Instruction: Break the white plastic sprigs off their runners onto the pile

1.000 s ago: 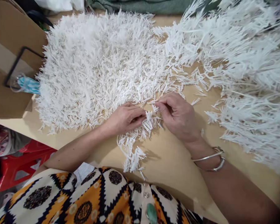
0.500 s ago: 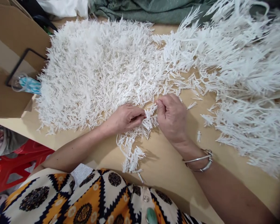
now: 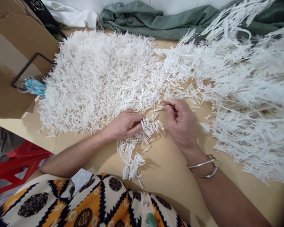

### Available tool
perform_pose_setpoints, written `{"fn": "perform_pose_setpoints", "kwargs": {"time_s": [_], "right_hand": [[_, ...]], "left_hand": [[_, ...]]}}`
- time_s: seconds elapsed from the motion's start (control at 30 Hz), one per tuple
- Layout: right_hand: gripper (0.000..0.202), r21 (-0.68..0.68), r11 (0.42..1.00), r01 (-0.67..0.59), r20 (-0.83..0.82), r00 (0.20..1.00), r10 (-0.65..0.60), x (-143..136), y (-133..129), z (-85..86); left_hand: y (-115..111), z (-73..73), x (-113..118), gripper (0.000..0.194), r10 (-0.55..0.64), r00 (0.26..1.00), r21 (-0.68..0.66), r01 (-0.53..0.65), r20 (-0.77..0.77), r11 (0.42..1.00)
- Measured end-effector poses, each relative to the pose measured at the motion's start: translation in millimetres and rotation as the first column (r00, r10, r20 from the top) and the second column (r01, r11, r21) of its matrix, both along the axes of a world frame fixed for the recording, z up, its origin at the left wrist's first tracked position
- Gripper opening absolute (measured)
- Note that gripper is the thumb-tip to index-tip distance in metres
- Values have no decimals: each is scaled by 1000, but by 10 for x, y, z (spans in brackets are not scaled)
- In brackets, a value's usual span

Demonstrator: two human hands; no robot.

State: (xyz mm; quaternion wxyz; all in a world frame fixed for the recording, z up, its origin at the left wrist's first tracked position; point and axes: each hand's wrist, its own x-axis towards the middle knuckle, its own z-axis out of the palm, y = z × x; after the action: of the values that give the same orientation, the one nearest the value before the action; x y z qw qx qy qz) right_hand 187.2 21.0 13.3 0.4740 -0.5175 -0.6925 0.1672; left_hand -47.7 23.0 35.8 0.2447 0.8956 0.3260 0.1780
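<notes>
My left hand (image 3: pixel 127 125) is closed in a pinch on a white plastic sprig (image 3: pixel 152 126), whose thin needle-like leaves point out to the right. Just right of it, my right hand (image 3: pixel 181 121) has its thumb and forefinger pressed together, with a small white sprig piece (image 3: pixel 160 108) at the fingertips. Beyond both hands spreads a wide heap of short white sprig pieces (image 3: pixel 101 75). Below the left hand lies a tangle of bare white stems and leaves (image 3: pixel 131 159) near the table's front edge.
Long white plastic branches (image 3: pixel 248 104) pile up on the right of the tan table (image 3: pixel 170 186). A cardboard box (image 3: pixel 16 63) stands at the left, beside a clear cup (image 3: pixel 29 85) with blue-white contents. Green cloth (image 3: pixel 144 20) lies along the back. A red stool (image 3: pixel 19 164) is at lower left.
My right hand has moved slightly right, away from the left hand, and its pinch now shows a small piece. The left hand keeps its hold on the sprig. The view has tilted up a little.
</notes>
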Motion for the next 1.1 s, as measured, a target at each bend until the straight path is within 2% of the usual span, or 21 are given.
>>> {"fn": "perform_pose_setpoints", "kwargs": {"time_s": [0.1,0.17,0.27,0.37,0.47,0.63,0.87,0.97,1.1], "right_hand": [[30,76,989,-130,20,991,129,-16,-47,104],[39,117,956,-269,83,962,260,-16,-63,161],[58,80,875,-478,196,868,457,-15,-74,180],[67,9,833,-553,228,812,537,-20,-82,132],[64,-10,828,-561,194,811,552,-18,-90,101],[57,-40,798,-601,181,781,598,-18,-98,156],[27,68,873,-482,144,871,470,-68,-110,145],[26,80,874,-480,227,862,452,-95,-133,161],[21,209,880,-428,382,864,330,-149,-176,175]], "left_hand": [[11,13,11,39,3,1000,-8,-3,-9,1000],[11,6,15,41,3,1000,-5,-3,-13,1000],[8,-15,13,40,9,1000,-6,-9,11,1000],[7,-31,1,42,16,999,-31,-15,31,999],[4,-37,-14,39,7,999,-70,-4,39,998],[-11,-38,-16,38,-7,999,-122,11,35,992],[-18,-36,13,52,-23,999,-72,21,-25,997],[-24,-48,15,58,-11,1000,-59,10,-20,998],[-33,-55,30,58,4,1000,-52,-5,-18,999]]}}
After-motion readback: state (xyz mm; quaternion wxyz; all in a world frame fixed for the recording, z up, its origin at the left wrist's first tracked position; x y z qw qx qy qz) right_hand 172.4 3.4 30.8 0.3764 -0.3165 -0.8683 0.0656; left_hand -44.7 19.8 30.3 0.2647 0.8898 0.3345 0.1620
